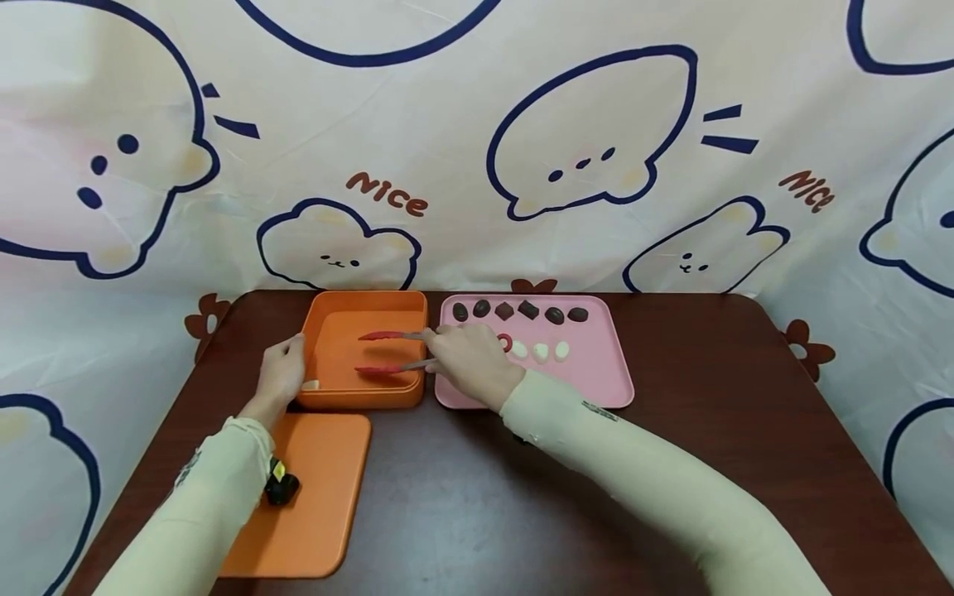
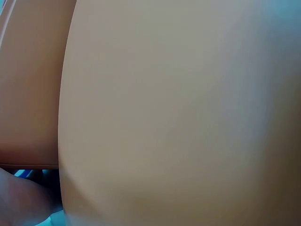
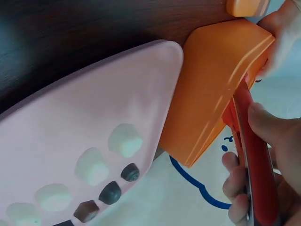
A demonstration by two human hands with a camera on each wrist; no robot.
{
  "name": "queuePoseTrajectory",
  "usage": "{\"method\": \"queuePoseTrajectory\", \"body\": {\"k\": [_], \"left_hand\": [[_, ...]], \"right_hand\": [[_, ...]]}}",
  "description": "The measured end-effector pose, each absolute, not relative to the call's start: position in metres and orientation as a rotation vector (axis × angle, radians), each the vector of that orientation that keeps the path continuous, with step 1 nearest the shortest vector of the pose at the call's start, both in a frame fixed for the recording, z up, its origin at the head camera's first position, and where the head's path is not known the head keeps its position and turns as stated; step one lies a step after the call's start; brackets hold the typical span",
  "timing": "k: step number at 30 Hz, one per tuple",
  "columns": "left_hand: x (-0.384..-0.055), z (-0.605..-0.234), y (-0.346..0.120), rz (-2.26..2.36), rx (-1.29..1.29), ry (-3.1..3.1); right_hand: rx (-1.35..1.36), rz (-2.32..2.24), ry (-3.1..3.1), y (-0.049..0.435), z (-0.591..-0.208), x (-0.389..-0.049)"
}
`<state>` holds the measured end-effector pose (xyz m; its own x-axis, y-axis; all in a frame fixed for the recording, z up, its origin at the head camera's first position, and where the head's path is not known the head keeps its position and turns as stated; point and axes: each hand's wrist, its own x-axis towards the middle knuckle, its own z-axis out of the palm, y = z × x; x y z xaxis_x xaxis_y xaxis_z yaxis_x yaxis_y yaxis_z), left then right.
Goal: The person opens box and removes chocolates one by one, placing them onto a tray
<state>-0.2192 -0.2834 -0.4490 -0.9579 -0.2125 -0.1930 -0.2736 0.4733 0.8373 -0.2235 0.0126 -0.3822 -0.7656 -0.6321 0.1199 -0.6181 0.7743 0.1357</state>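
Note:
My right hand [image 1: 475, 360] grips a pair of tongs [image 1: 411, 336] with red tips and metal arms. Their tips stand spread over an orange box [image 1: 419, 399], with nothing visible between them. A small white piece [image 1: 310, 385] lies in the box's near left corner. My left hand [image 1: 281, 372] holds the left side of the box at its rim. To the right is a pink tray [image 1: 596, 377] with a row of dark chocolates [image 1: 528, 310] along its far side. White pieces [image 1: 540, 352] form a nearer row, partly hidden by my right hand.
An orange lid [image 1: 335, 497] lies flat on the dark wooden table [image 1: 447, 513], in front of the box and under my left forearm. Behind the table hangs a white cloth [image 1: 462, 240] printed with cartoon outlines.

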Motion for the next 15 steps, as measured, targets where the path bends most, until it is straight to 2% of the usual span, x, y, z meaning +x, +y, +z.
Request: {"method": "queuePoseTrajectory", "body": {"k": [8, 15], "left_hand": [[-0.219, -0.448, -0.286, 1.543, -0.450, 2.658], [-0.219, -0.452, -0.284, 1.522, -0.476, 2.665]], "right_hand": [[1.138, -0.158, -2.821, -0.011, -0.380, -0.221], [1.157, -0.081, -2.866, -0.023, -0.388, -0.220]]}}
